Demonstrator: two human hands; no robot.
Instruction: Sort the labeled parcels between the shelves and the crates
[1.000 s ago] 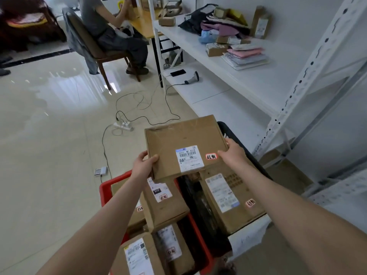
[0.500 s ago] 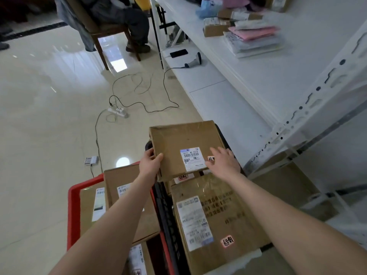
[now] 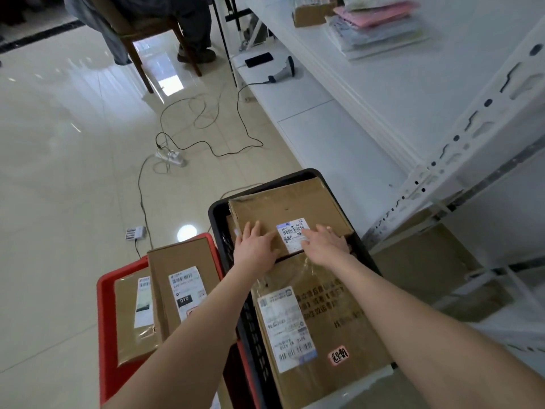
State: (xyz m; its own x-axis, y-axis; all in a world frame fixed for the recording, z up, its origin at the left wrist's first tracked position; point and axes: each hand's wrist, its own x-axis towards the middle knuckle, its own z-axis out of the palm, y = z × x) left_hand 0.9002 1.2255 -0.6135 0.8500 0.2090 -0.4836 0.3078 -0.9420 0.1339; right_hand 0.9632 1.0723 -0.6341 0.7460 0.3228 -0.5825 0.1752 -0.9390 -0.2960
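Cardboard parcel (image 3: 283, 214), centre frame, in black crate (image 3: 219, 231): left hand (image 3: 256, 246) and right hand (image 3: 323, 246) flat, gripping nothing; may slide off the stack.

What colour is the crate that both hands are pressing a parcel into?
Black crate, beside the red crate; head view shows it.

Bright even light, glare on glossy floor (image 3: 73, 143), wide-angle edge bending
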